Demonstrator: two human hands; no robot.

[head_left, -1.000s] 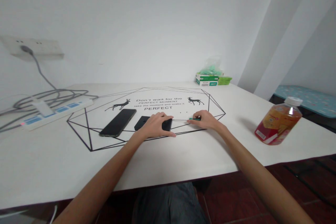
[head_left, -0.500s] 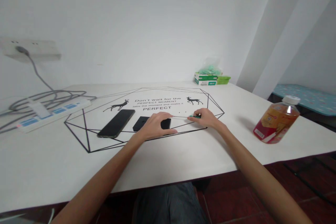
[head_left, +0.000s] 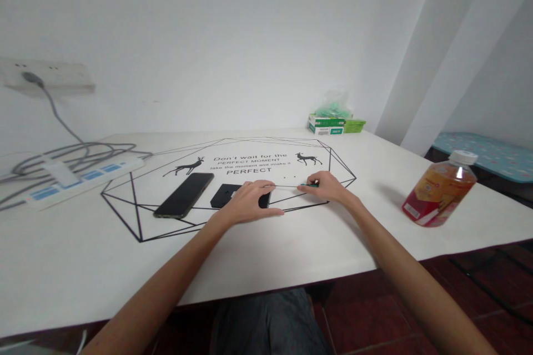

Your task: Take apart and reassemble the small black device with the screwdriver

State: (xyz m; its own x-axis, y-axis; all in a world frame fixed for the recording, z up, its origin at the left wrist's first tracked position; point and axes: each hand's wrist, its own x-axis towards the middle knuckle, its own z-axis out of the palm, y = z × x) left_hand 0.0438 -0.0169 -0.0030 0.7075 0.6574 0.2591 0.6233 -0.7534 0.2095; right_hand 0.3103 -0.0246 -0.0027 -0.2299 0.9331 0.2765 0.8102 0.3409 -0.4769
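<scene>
On the white table, a flat black box (head_left: pixel 222 195) lies partly under my left hand (head_left: pixel 250 201). That hand rests over the box's right part, thumb stretched out to the right and apart from the fingers. My right hand (head_left: pixel 323 185) is closed round the green handle of a thin screwdriver (head_left: pixel 287 186). The metal shaft points left, and its tip is at the fingertips of my left hand. To the left of the box lies a black phone (head_left: pixel 184 195), screen up.
A bottle of amber drink (head_left: pixel 440 189) stands at the right. A power strip (head_left: pixel 85 182) and coiled grey cables (head_left: pixel 62 155) are at the left. Green and white boxes (head_left: pixel 327 123) sit by the wall. The table's front edge runs below my forearms.
The thumb of my left hand has moved slightly to the right and down, and a bit more of the black box's left part shows. My right hand is almost unchanged.
</scene>
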